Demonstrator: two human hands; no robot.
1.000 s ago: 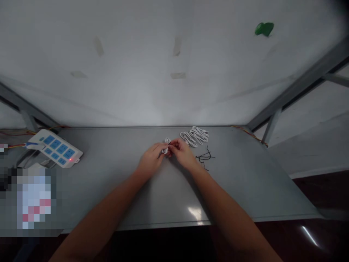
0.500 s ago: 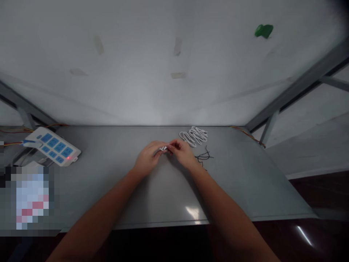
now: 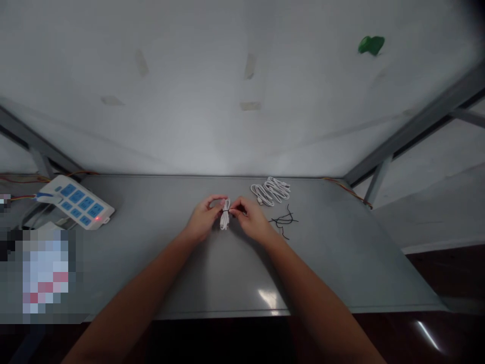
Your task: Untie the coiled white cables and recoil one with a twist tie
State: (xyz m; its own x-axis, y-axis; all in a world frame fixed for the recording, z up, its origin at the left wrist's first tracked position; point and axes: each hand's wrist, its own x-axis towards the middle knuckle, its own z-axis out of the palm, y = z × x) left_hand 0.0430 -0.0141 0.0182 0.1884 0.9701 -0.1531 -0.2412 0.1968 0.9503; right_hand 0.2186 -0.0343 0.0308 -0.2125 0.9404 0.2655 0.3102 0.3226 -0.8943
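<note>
Fingers (image 3: 221, 201) of left hand (image 3: 203, 220) and right hand (image 3: 252, 218) pinch white cable bundle (image 3: 225, 220), axis front-to-back.

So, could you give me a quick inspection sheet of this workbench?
Surface: grey metal table, glare near the front edge.
Things in hand: small folded white cable bundle with a dark tie across it.
Clutter: pixelated object, front left, unreadable.
Hands: left hand and right hand both at the bundle.
Cables: coiled white cable, loose black cords, orange-yellow wires.
Surroundings: power strip with blue sockets, pale wall, green mark.
</note>
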